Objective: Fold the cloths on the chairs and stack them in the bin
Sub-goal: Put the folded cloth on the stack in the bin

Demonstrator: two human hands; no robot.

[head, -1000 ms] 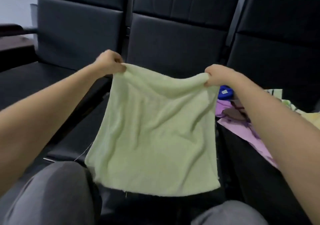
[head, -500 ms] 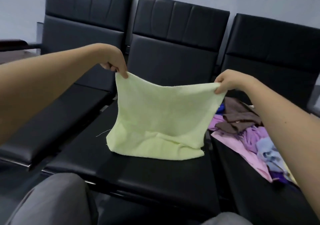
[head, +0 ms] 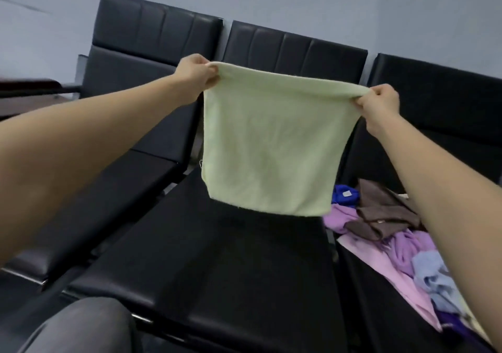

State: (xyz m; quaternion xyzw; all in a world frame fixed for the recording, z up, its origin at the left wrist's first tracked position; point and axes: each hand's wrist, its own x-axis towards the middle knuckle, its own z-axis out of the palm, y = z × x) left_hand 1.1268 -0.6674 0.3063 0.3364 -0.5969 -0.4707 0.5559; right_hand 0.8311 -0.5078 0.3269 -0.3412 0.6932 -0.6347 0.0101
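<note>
Pinching the upper left corner of the pale yellow-green square terry cloth, the left hand has its fingers curled round a small bunch of fabric. The cloth hangs spread in the air above the black padded seat of the middle chair, touching nothing but the hands. The right hand pinches the upper right corner in the same way, a little lower, so the top edge slopes down toward that side. Further right, on the next chair, lies a loose heap of purple, brown, blue and pink cloths, not yet folded (the bin is not in view).

The cloth looks light, soft and quite limp: it drapes flat under its own weight and shows no stiffness. Its nap should give the fingers good purchase, so slipping seems unlikely, and nothing about it is fragile. The two top corners are the sensible holds. From there it could be laid on the seat, or the corners brought together for a first fold.

Half a second ago the cloth's lower edge lay crumpled on the middle seat. Now both hands are raised, the cloth is clear of the seat, and its bottom edge hangs free and fairly straight.
</note>
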